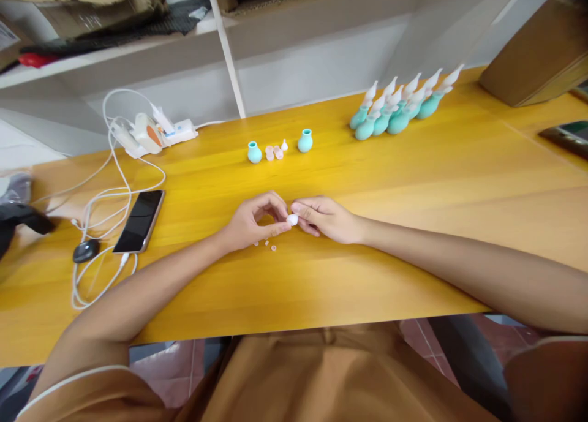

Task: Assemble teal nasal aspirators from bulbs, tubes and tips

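Observation:
Over the middle of the table, my left hand (pixel 258 218) and my right hand (pixel 329 218) meet at a small white plastic piece (pixel 293 219). Thumb and fingers of my left hand pinch one side of it; my right thumb and fingers close on the other side. Its exact shape is partly hidden by the fingers. Tiny pinkish rings (pixel 274 248) lie on the table just below my left hand. Farther back stand two open turquoise rubber bulbs, one on the left (pixel 254 153) and one on the right (pixel 305 141), with small pale pink caps (pixel 274 153) and a white pointed tip (pixel 284 145) between them.
Several turquoise bulbs with white nozzles (pixel 399 113) stand grouped at the back right. To the left are a phone (pixel 139 222), tangled white cables (pixel 92 211), a black mouse-like object (pixel 86 250) and a power strip (pixel 179 132). A cardboard box (pixel 535 54) sits far right.

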Demonstrator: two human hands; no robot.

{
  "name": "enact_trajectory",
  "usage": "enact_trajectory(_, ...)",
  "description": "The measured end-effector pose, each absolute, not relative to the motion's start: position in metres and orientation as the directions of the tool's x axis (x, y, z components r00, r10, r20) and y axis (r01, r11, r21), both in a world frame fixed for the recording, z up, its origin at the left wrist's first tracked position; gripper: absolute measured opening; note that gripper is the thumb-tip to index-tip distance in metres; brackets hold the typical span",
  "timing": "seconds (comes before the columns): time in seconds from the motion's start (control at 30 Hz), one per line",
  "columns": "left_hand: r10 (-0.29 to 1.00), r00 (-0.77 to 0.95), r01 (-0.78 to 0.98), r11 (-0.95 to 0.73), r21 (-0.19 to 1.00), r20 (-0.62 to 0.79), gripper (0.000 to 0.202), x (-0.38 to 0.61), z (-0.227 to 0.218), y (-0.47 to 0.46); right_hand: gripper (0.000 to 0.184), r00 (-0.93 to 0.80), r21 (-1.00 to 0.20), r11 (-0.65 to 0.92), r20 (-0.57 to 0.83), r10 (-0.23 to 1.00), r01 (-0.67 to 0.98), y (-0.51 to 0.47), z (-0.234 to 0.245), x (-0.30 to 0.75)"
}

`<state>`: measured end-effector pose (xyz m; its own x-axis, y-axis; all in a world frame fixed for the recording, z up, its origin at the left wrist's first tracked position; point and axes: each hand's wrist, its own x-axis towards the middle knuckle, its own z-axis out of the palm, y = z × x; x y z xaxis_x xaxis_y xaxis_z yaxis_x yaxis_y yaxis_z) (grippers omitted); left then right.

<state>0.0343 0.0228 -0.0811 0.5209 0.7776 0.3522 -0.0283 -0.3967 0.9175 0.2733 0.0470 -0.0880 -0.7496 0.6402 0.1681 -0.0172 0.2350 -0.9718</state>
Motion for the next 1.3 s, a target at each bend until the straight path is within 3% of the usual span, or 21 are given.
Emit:
enact_trajectory(0.37,0.784,0.526,0.016,-0.398,0.917,0.331,0.022,0.0349,-0.0796,0.0222,0.064,-0.753,-0.953,0.300,0.171,0.635,0.037,0.0445,-0.0817,0.2742)
enact_trajectory(0.67,0.766,0.559,-0.025,-0.368,0.930,0.318,0.026,0.0282,-0.0828,0.0260,0.062,-0.754,-0.978,0.209,0.147,0.640,-0.012,0.0459,-0.0854,0.2728)
enact_trajectory(1.03,0.832,0.519,0.035,-0.249,0.968,0.195,0.031,0.0307,-0.0767,0.0262,0.059,-0.733,-0.927,0.363,0.179,0.656,0.099,0.0440,-0.0844,0.2744)
enact_trajectory(1.13,0.846,0.502,0.054,-0.236,0.970,0.178,0.021,0.0321,-0.0761,0.0260,0.054,-0.726,-0.802,0.563,0.264,0.635,0.200,0.0465,-0.0853,0.2744)
enact_trajectory(1.2,0.856,0.491,0.083,-0.234,0.969,0.165,0.013,0.0331,-0.0762,0.0258,0.049,-0.747,-0.637,0.695,0.271,0.608,0.335,0.0483,-0.0853,0.2749)
enact_trajectory(1.3,0.864,0.481,0.126,-0.240,0.963,0.152,0.008,0.0345,-0.0766,0.0254,0.043,-0.772,-0.382,0.771,0.194,0.606,0.509,0.0494,-0.0845,0.2757)
